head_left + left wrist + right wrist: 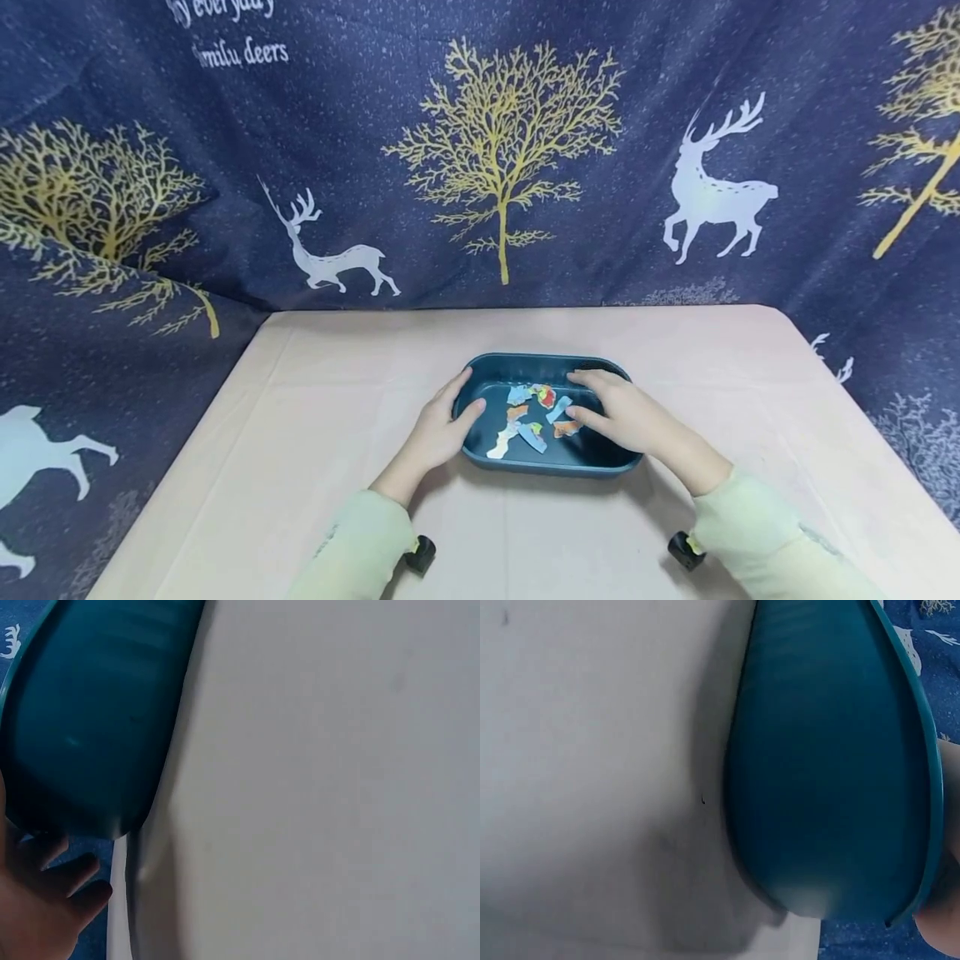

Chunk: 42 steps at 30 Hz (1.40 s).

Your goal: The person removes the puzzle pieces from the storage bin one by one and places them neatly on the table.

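Note:
A dark teal oblong tray (551, 471) with rounded ends sits on the table. Inside lie several small, irregular flat pieces in light blue, orange, red and white, among them a white piece (501, 443) and a blue strip (532, 437). My left hand (441, 425) holds the tray's left end, thumb over the rim and fingers along the outside. Across the right end reaches my right hand (626, 410), its fingers and thumb extended over the inside. Its thumb tip is close to a light blue piece (558, 408). The wrist views show the tray's outer wall (97, 712).
A pale cloth covers the table (315, 450). Behind it hangs a dark blue curtain (330, 150) printed with white deer and yellow trees. Each light green sleeve (367, 537) has a small black device (422, 554) at the wrist.

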Available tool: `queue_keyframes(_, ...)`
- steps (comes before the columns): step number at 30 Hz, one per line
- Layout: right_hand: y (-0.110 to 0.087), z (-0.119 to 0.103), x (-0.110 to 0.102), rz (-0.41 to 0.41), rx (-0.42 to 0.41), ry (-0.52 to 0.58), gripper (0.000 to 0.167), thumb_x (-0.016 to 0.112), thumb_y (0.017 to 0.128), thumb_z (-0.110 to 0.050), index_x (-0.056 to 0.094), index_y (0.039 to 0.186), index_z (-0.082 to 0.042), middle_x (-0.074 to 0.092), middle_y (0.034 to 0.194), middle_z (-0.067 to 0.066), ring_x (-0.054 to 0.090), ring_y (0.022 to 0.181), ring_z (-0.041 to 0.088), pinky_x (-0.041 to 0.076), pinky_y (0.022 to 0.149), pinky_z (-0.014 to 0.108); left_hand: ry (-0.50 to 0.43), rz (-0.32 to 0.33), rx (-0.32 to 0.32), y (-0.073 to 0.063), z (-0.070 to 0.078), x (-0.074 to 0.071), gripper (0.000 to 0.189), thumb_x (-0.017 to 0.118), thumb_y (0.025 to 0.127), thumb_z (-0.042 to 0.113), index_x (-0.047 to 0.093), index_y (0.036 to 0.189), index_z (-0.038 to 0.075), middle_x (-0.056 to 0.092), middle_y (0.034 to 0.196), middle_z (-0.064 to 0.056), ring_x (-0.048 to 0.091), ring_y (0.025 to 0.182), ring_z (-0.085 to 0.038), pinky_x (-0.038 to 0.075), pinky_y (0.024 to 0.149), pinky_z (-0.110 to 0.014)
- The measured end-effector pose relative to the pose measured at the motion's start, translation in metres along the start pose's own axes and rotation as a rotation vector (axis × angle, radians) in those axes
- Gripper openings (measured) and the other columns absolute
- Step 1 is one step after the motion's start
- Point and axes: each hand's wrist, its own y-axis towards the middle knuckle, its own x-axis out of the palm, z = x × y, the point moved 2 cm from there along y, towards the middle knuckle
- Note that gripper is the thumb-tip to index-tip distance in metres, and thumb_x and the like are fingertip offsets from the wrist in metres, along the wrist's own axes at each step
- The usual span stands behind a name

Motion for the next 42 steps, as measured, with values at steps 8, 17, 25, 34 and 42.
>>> queue_keyframes(8, 0.013, 0.003, 0.005, -0.039, 0.057, 0.042, 0.058, 0.066, 0.088, -0.032, 0.050, 0.133, 0.000, 0.054, 0.133, 0.020, 0.052, 0.122, 0.036, 0.047, 0.098, 0.051, -0.018, 0.024, -0.020, 0.012, 0.003, 0.006, 0.057, 0.048, 0.098, 0.038, 0.030, 0.149, 0.023, 0.031, 0.154, -0.004, 0.027, 0.143, -0.025, 0.025, 0.117, -0.047)
queue_keyframes(17, 0.029, 0.011, 0.018, -0.033, 0.235, 0.176, 0.059, 0.069, 0.086, -0.032, 0.051, 0.132, 0.000, 0.054, 0.132, 0.021, 0.056, 0.116, 0.035, 0.051, 0.092, 0.047, -0.153, 0.018, -0.063, 0.016, -0.003, 0.014, 0.060, 0.046, 0.098, 0.041, 0.021, 0.152, 0.027, 0.022, 0.158, 0.002, 0.020, 0.145, -0.024, 0.020, 0.118, -0.049)
queue_keyframes(25, 0.035, 0.018, 0.029, -0.024, 0.375, 0.198, 0.060, 0.071, 0.083, -0.033, 0.053, 0.129, 0.001, 0.060, 0.122, 0.020, 0.056, 0.113, 0.033, 0.050, 0.091, 0.047, -0.264, 0.015, -0.091, 0.013, -0.008, 0.017, 0.060, 0.042, 0.100, 0.039, 0.016, 0.153, 0.027, 0.017, 0.159, 0.005, 0.015, 0.147, -0.025, 0.017, 0.118, -0.050)
queue_keyframes(34, 0.034, 0.017, 0.035, -0.058, 0.391, 0.117, 0.065, 0.073, 0.081, -0.035, 0.054, 0.124, 0.011, 0.059, 0.118, 0.023, 0.055, 0.114, 0.036, 0.049, 0.095, 0.047, -0.311, 0.013, -0.100, 0.008, -0.013, 0.018, 0.057, 0.040, 0.102, 0.034, 0.016, 0.153, 0.027, 0.016, 0.158, 0.008, 0.013, 0.147, -0.021, 0.015, 0.120, -0.047)
queue_keyframes(42, 0.036, 0.014, 0.035, -0.059, 0.354, -0.053, 0.067, 0.075, 0.077, -0.043, 0.060, 0.117, 0.009, 0.057, 0.110, 0.022, 0.053, 0.103, 0.035, 0.050, 0.090, 0.048, -0.315, 0.003, -0.091, 0.013, -0.013, 0.018, 0.055, 0.036, 0.103, 0.034, 0.015, 0.153, 0.026, 0.015, 0.158, 0.010, 0.012, 0.147, -0.017, 0.013, 0.121, -0.045)
